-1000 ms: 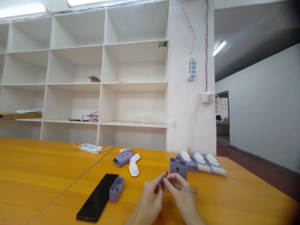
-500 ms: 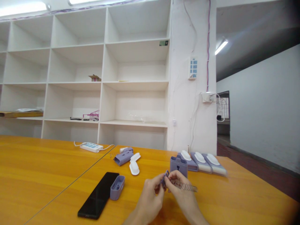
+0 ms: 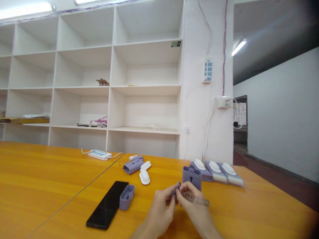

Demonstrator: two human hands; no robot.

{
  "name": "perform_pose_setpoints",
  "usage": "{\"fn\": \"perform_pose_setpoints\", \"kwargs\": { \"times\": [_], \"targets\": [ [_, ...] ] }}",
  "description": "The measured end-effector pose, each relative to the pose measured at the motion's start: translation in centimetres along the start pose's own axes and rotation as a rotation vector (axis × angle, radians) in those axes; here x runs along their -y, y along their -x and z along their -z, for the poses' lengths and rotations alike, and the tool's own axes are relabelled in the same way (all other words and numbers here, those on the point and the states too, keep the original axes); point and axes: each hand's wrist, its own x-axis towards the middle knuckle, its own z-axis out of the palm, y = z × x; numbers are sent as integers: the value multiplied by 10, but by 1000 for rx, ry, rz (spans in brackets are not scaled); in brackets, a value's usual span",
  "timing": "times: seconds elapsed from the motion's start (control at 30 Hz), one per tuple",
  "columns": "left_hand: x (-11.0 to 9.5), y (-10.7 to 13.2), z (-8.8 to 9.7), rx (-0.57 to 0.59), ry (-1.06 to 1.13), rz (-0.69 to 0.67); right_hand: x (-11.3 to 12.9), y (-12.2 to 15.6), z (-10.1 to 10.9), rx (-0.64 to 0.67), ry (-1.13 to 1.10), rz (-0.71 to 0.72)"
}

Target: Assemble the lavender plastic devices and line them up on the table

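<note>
Part: I pinched the small purple part [image 3: 177, 188] between both thumbs and forefingers, just above the table [image 3: 249, 212], in front of the upright purple case [image 3: 191, 176].
Left hand [image 3: 160, 210]: fingertips pressed on the part's left side.
Right hand [image 3: 196, 209]: fingertips closed on its right side, and a clear spring [image 3: 199, 200] stuck out rightward.
Doing it well: I judged a firm, low pinch best, lest the spring flick away.
Hidden: my fingertips covered where spring met part, and the part's shape was too small to tell.

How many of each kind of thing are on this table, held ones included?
Purple units with white caps: 3
Loose white caps: 2
Open purple shells: 3
Black phone: 1
Power strip: 1
Small purple part, held: 1
Spring, held: 1
Total: 12
</note>
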Motion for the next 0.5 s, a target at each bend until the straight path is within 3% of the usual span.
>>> {"fn": "perform_pose_setpoints", "kwargs": {
  "times": [0.5],
  "targets": [
    [-2,-1,1,-9,-11,82,12,2,-1,-8,9,-6]
  ]
}}
